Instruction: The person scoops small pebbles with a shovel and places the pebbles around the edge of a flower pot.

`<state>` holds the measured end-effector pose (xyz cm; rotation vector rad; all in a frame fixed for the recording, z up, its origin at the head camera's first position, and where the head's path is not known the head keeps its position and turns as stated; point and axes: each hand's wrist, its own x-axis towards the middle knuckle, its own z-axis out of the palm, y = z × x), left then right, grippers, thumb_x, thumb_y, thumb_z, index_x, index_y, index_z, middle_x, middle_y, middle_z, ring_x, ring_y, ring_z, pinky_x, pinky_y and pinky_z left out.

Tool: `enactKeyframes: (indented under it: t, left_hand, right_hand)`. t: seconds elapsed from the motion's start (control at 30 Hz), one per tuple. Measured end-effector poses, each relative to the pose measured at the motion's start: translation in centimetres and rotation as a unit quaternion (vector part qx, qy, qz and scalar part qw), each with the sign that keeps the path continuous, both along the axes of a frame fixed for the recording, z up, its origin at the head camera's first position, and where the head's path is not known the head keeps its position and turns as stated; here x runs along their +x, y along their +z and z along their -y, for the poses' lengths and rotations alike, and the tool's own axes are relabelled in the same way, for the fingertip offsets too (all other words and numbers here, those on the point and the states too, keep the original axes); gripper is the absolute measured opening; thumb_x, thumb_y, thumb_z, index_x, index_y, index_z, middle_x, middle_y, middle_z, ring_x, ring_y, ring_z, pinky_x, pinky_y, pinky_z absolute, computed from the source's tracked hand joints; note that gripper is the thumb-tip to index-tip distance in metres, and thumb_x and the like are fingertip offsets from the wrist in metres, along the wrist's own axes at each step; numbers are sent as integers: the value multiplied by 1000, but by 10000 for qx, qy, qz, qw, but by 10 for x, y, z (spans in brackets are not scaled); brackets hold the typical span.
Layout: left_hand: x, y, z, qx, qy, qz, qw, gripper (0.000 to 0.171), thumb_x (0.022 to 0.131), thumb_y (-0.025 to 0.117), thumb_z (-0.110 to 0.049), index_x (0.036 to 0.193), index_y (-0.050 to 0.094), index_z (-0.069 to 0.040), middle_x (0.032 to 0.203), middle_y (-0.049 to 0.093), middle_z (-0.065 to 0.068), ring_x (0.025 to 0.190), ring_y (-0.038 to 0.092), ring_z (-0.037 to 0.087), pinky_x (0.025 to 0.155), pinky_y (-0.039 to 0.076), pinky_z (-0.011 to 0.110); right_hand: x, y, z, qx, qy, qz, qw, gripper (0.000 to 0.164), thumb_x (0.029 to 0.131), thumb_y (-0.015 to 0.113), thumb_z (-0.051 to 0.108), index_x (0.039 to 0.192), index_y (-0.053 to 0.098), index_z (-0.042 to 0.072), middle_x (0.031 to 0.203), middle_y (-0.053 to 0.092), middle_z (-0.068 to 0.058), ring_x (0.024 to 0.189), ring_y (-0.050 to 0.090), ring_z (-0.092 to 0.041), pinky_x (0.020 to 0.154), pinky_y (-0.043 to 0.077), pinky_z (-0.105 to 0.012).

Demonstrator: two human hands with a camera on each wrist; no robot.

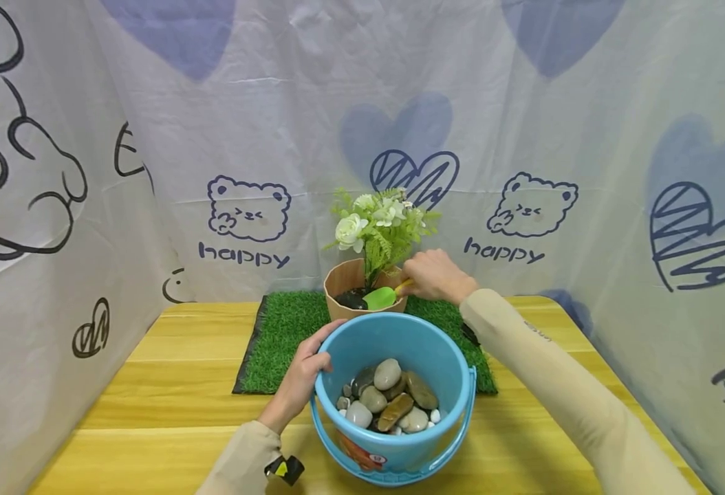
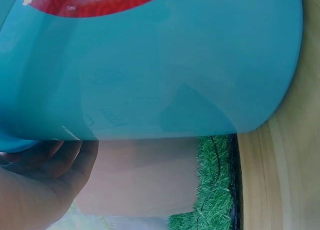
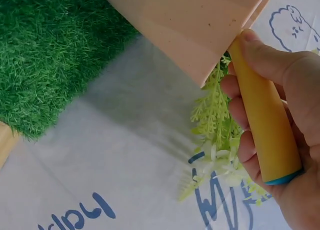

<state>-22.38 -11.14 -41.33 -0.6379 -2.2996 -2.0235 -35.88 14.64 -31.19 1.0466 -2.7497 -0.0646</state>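
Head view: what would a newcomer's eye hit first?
The big blue bucket of stones in the foreground, its rim held by the left hand. Behind it, white flowers stand in a tan pot on green turf. The right hand grips a green shovel, its blade at the pot's mouth.

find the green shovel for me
In the head view, the green shovel is at the right side of the pot, beyond the blue bucket, held in the right hand.
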Motion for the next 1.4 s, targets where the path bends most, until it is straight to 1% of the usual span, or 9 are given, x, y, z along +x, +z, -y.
enactKeyframes:
  t: [0.23,0.33,0.43,0.53,0.7,0.9,1.03,1.2,1.4]
  left_hand:
    - [0,1,-1,12,-22,21,10000,77,73,39,-2,149,41,-10,148,47,14,131,48,37,102,43,53]
    - [0,0,-1,59,17,45,10000,77,73,39,-2,149,41,-10,147,48,13,131,48,37,102,43,52]
    - [1,0,-2,77,-6,82,9999,77,73,39,-2,150,40,-10,148,47,14,132,47,37,102,43,52]
    - [1,0,-2,31,-13,85,10000,76,74,38,-2,150,40,-11,148,47,13,132,47,37,102,43,52]
    - [2,0,-1,9,54,25,10000,76,74,38,-2,149,41,-11,148,47,13,131,48,38,102,43,53]
    - [2,0,-1,6,25,35,10000,77,74,38,-2,150,40,-10,149,46,13,133,46,38,103,42,54]
    - [1,-1,-2,16,-15,27,10000,76,74,38,-2,150,40,-10,149,46,14,133,46,38,103,42,54]
    - [1,0,-3,-4,-76,1,10000,76,74,38,-1,150,40,-10,149,46,14,132,47,38,103,42,54]
    - [2,2,-2,10,-9,66,10000,76,74,40,-2,150,40,-10,148,46,15,131,47,39,102,44,52]
  right_hand:
    - [6,6,-1,235,82,-395,9989,17,84,74,36,89,79,20,78,73,4,64,62,-13,62,51,-33]
    - [9,9,-2,310,133,-650,9973,19,83,75,36,82,78,17,73,71,3,62,61,-15,61,52,-34]
    - [12,11,-4,305,97,-713,9969,20,83,75,35,77,76,16,67,66,3,58,57,-14,57,49,-32]
    - [13,15,-5,165,67,-707,9973,17,84,75,33,78,76,17,68,66,4,57,54,-12,54,47,-30]
    - [15,20,-3,-42,180,-564,9982,12,85,75,30,87,78,19,76,72,5,57,56,-9,53,45,-26]
    - [16,17,-6,-138,146,-340,9992,16,86,73,32,93,79,19,83,75,4,62,61,-9,54,46,-25]
    - [16,13,-9,-166,48,-345,9993,17,86,73,33,91,79,18,80,74,3,61,60,-11,53,45,-27]
    - [16,7,-14,-194,-92,-241,9995,21,88,70,38,82,76,18,66,65,5,53,51,-12,49,39,-27]
    - [18,-3,-20,-361,13,-74,9993,24,92,64,39,81,73,19,65,59,7,53,47,-11,47,35,-26]
